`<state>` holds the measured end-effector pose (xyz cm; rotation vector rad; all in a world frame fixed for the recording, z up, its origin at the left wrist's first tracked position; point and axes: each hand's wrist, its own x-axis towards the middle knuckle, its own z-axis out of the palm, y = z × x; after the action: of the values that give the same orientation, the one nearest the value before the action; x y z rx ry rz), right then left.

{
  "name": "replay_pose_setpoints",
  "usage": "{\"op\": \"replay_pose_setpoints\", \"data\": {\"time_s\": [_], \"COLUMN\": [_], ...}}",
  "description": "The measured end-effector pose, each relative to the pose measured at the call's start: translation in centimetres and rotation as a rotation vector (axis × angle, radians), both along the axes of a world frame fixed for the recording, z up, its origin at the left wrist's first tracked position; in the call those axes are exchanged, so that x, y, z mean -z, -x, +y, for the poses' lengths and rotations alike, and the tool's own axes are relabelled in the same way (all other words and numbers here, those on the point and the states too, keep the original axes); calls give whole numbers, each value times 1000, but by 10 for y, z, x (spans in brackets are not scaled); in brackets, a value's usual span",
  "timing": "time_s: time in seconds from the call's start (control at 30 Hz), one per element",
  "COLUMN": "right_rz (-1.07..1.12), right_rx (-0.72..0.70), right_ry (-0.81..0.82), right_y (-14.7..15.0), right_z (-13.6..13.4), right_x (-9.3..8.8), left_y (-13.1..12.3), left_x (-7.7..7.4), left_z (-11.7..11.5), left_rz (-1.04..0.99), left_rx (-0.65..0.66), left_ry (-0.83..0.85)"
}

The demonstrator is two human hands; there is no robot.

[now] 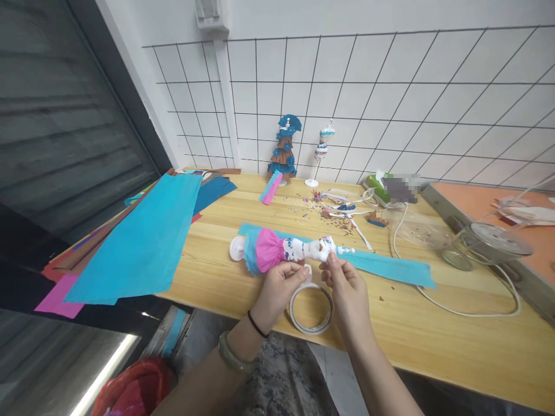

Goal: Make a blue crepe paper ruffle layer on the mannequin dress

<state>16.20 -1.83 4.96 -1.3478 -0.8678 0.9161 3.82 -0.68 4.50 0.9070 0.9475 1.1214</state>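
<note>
A small white mannequin figure [303, 249] with a pink and blue crepe-paper skirt lies on its side on the wooden table [433, 329]. It rests over a long blue paper strip [390, 267]. My left hand [280, 289] pinches something small and white by the figure's waist, just above a roll of white tape [310, 309]. My right hand [347, 289] pinches at the figure's upper body with its fingertips closed.
Large sheets of blue, pink and brown crepe paper [143, 242] cover the table's left side. Two dressed figures [284, 149] stand by the tiled wall. Paper scraps, a glue gun [390, 189] with a white cord and glass lids [494, 240] lie to the right.
</note>
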Motion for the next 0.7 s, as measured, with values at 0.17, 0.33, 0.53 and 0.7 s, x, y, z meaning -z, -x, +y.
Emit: {"op": "replay_pose_setpoints", "data": {"time_s": [0.17,0.33,0.53,0.7], "right_rz": [-187,-289,-435,-674], "right_rx": [-2,-29,-91,-157], "right_ry": [0,16,-1,-53], "right_y": [-3,-4,-6,-11], "right_z": [-2,-3,-4,-2], "right_x": [-6,-11,-9,-9], "left_y": [3,6,9,13], "left_x": [0,3,4,-3], "left_z": [-1,0,1,2], "left_rz": [-5,10,-93,-161], "left_rx": [-26,-35,-9,-66], "left_ry": [0,-34,47,156]}}
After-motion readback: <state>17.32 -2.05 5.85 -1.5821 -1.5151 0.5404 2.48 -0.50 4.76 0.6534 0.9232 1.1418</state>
